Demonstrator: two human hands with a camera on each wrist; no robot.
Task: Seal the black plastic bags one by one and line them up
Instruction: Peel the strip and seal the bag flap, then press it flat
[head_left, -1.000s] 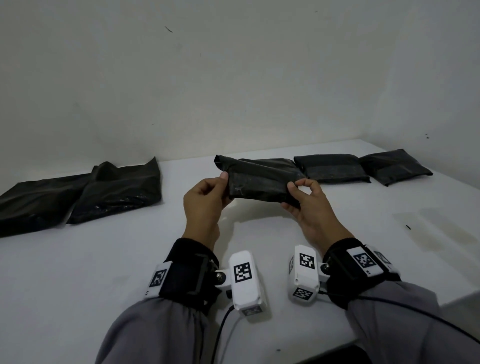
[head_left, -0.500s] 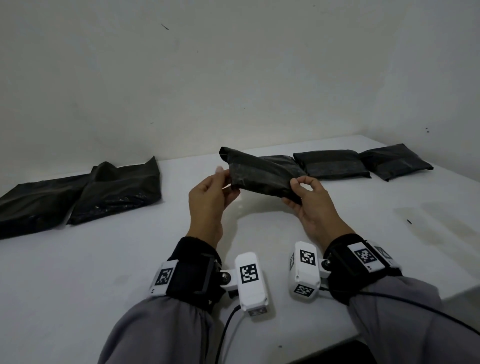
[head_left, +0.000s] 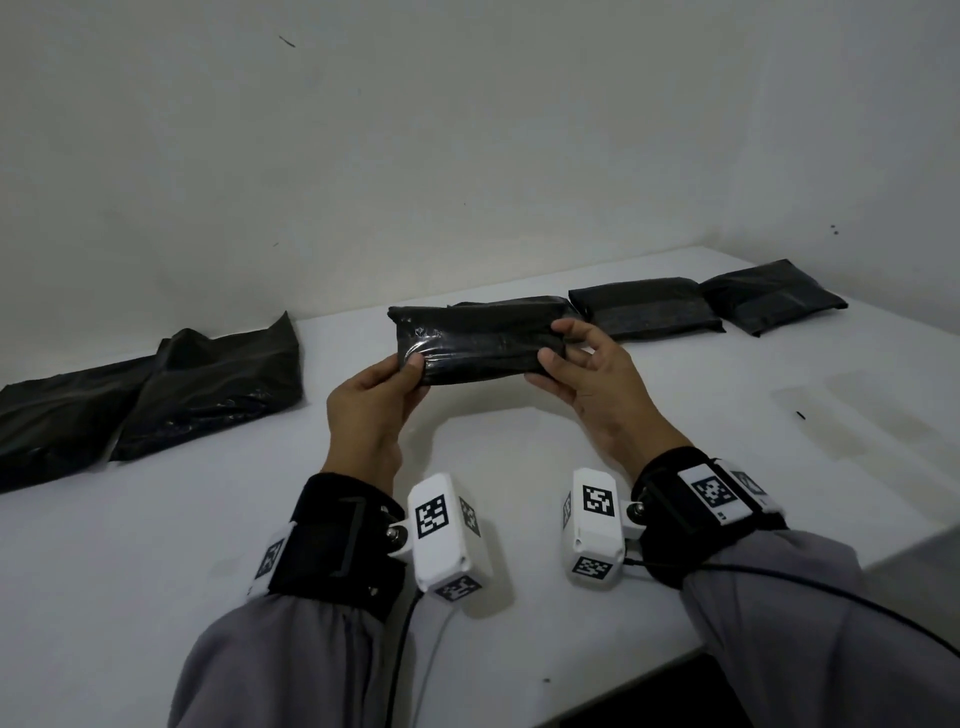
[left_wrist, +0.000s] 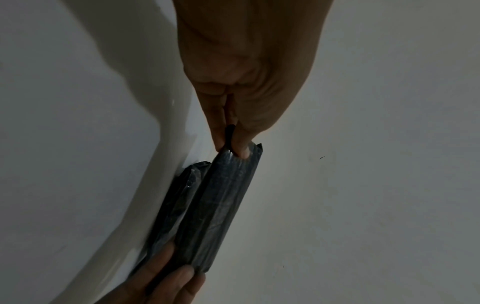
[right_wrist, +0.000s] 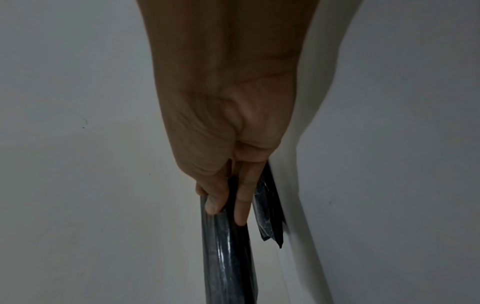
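Risk of slippage or an unstuck flap is judged present, since the folded black plastic bag (head_left: 480, 340) is pinched only at its ends by the left hand (head_left: 371, 402) and right hand (head_left: 592, 387), aloft beside two lined-up sealed bags (head_left: 647, 312).

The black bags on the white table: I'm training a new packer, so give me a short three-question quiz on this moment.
1. True or false: the held bag lies flat on the table.
2. How many folded bags lie in the row at far right?
A. one
B. two
C. four
3. Fill in: the flat, unfolded bags lie on the person's ____ side.

Key:
1. False: the left hand and right hand each pinch one end and hold it above the table.
2. B: one folded bag and another.
3. Left.
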